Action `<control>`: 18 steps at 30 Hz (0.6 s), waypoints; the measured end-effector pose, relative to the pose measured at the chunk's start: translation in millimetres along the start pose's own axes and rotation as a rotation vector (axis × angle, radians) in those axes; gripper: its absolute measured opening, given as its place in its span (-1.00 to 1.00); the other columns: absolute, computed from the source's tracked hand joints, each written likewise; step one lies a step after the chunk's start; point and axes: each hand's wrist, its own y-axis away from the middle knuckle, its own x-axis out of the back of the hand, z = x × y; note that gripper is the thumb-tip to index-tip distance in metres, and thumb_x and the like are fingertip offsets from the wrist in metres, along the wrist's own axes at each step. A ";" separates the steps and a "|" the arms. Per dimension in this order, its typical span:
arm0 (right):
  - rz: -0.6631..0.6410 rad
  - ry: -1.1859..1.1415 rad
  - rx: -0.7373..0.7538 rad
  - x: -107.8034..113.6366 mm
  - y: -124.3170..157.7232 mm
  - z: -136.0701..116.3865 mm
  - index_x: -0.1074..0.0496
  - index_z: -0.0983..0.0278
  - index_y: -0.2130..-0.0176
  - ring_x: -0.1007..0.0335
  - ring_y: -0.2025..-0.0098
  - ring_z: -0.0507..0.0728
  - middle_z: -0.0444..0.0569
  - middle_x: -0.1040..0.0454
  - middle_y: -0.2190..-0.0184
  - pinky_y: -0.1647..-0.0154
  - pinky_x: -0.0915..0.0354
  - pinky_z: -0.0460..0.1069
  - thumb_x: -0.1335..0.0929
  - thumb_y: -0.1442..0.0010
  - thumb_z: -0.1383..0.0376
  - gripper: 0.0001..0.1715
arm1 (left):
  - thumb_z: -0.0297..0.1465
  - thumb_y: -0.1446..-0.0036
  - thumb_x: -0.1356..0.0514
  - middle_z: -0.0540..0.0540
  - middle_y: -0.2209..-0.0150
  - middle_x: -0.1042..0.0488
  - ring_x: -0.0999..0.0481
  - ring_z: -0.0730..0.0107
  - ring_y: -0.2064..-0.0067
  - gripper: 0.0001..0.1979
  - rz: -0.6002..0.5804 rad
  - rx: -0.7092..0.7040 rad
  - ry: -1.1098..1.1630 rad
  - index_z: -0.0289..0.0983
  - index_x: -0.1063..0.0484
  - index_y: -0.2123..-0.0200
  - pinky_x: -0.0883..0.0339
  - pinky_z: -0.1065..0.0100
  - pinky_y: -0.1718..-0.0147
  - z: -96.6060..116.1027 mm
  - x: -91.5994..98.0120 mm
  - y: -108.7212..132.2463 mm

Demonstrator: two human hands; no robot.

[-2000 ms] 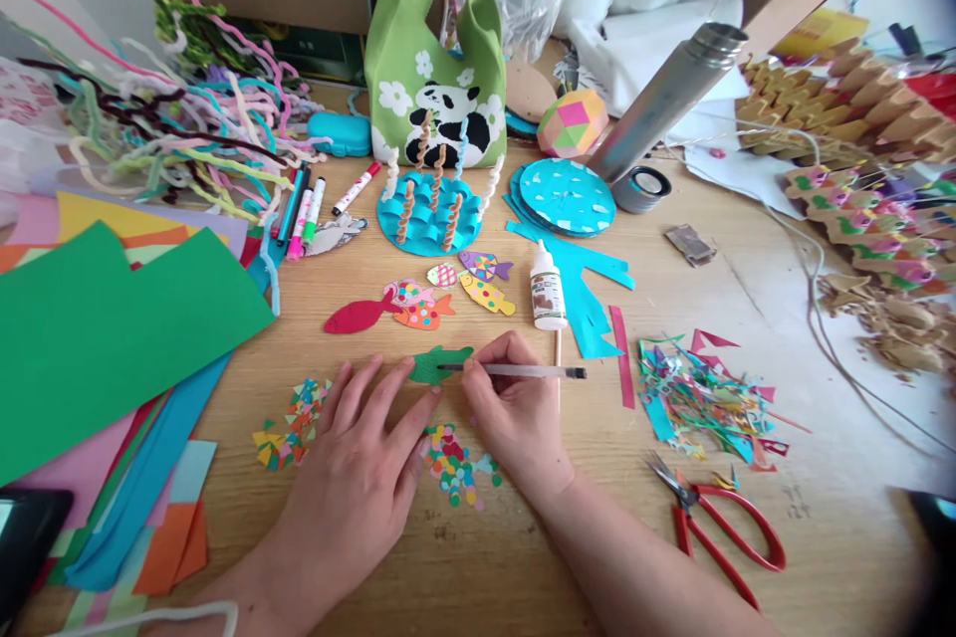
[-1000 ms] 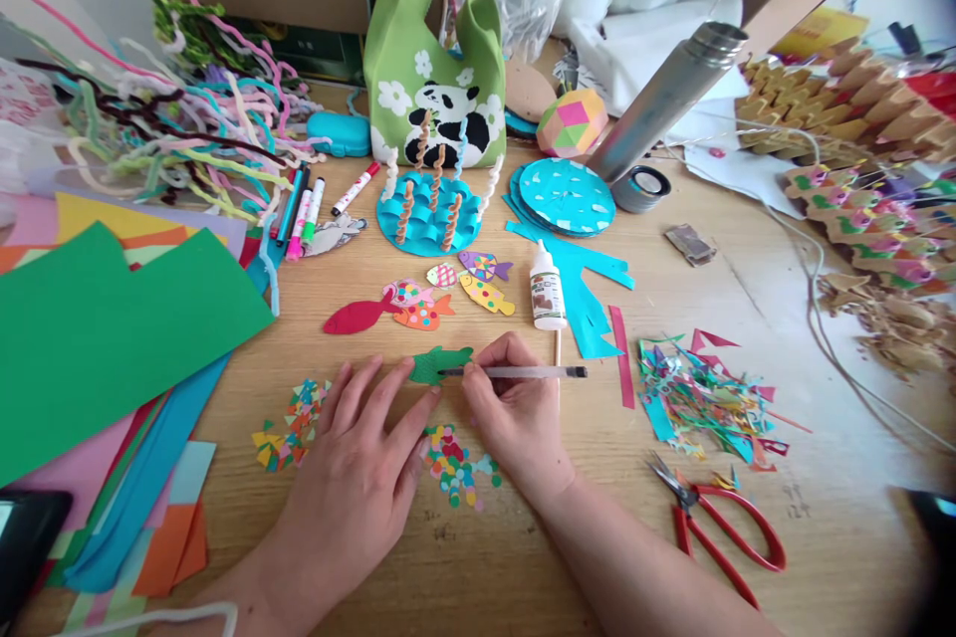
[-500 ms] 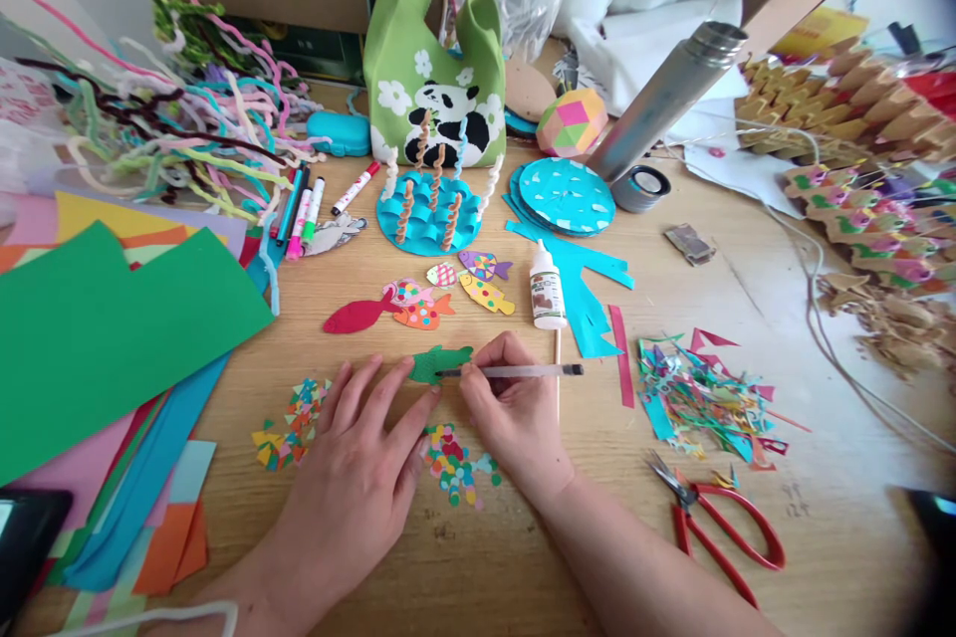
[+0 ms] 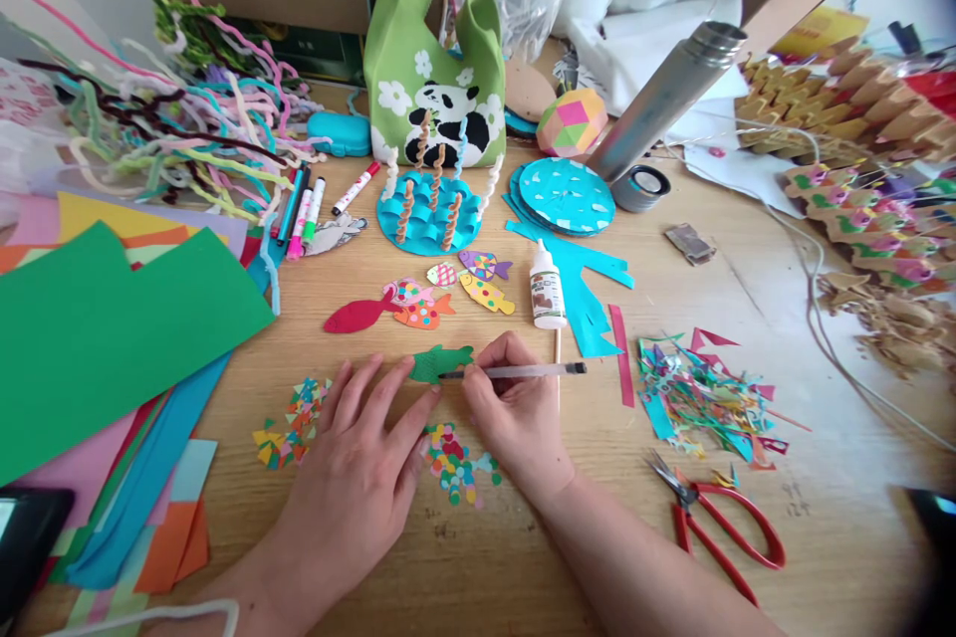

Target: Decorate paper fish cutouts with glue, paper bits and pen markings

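My right hand [image 4: 519, 403] is closed round a slim pen [image 4: 534, 371], whose tip rests on a green paper fish [image 4: 440, 363]. Small dark scale marks show on that fish. My left hand [image 4: 369, 448] lies flat with spread fingers, a fingertip at the fish's left end. Round confetti [image 4: 455, 463] sits between the hands, and more bits [image 4: 303, 408] lie left of my left hand. Above are a red fish [image 4: 354, 315], a yellow fish [image 4: 485, 294] and other decorated fish.
A white glue bottle [image 4: 548, 291] stands beyond my right hand. Red-handled scissors [image 4: 713, 508] and paper scraps [image 4: 706, 393] lie at the right. Green paper [image 4: 112, 348] covers the left side. A metal flask [image 4: 664, 105] and blue woven disc [image 4: 429, 211] are further back.
The pen has shifted very slightly to the right along the green fish. My left hand has stayed in place.
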 end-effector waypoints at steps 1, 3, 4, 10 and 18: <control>0.001 0.007 0.006 0.1 -0.1 -0.1 -0.20 0.20 0.52 -0.06 0.65 -0.05 -0.27 -0.20 0.66 0.65 -0.01 -0.13 -0.34 -0.01 0.36 -0.81 | -0.40 -0.30 -0.10 -0.20 -0.26 -0.27 -0.15 -0.10 -0.31 -0.61 0.005 0.004 0.005 -0.15 -0.37 -0.18 -0.11 -0.28 -0.26 0.1 -0.2 -0.1; 0.003 0.018 0.023 0.1 -0.3 -0.2 -0.21 0.20 0.53 -0.06 0.64 -0.04 -0.27 -0.20 0.66 0.65 0.00 -0.13 -0.34 0.00 0.36 -0.81 | -0.39 -0.30 -0.10 -0.19 -0.27 -0.28 -0.16 -0.09 -0.31 -0.61 0.006 0.014 0.015 -0.13 -0.37 -0.18 -0.11 -0.27 -0.26 0.5 -0.6 -0.3; 0.005 0.022 0.032 0.2 -0.4 -0.1 -0.21 0.20 0.53 -0.06 0.63 -0.04 -0.26 -0.20 0.66 0.64 0.00 -0.13 -0.34 0.00 0.36 -0.81 | -0.39 -0.30 -0.10 -0.18 -0.27 -0.28 -0.16 -0.09 -0.30 -0.61 0.004 0.017 0.018 -0.13 -0.37 -0.18 -0.10 -0.27 -0.26 0.7 -0.6 -0.3; -0.024 0.002 0.033 0.7 -0.7 -0.2 -0.22 0.20 0.52 -0.06 0.62 -0.04 -0.27 -0.20 0.65 0.64 0.00 -0.13 -0.35 -0.01 0.36 -0.81 | -0.39 -0.30 -0.11 -0.18 -0.27 -0.27 -0.14 -0.09 -0.32 -0.60 -0.006 0.010 0.016 -0.13 -0.36 -0.19 -0.07 -0.27 -0.28 0.6 -0.1 0.0; -0.020 -0.008 0.019 0.4 -0.1 0.6 -0.23 0.21 0.51 -0.09 0.63 -0.04 -0.26 -0.22 0.64 0.64 -0.02 -0.12 -0.37 -0.04 0.34 -0.80 | -0.41 -0.29 -0.11 -0.19 -0.27 -0.26 -0.14 -0.10 -0.31 -0.59 -0.003 0.004 0.005 -0.14 -0.35 -0.19 -0.09 -0.28 -0.27 0.1 0.0 -0.3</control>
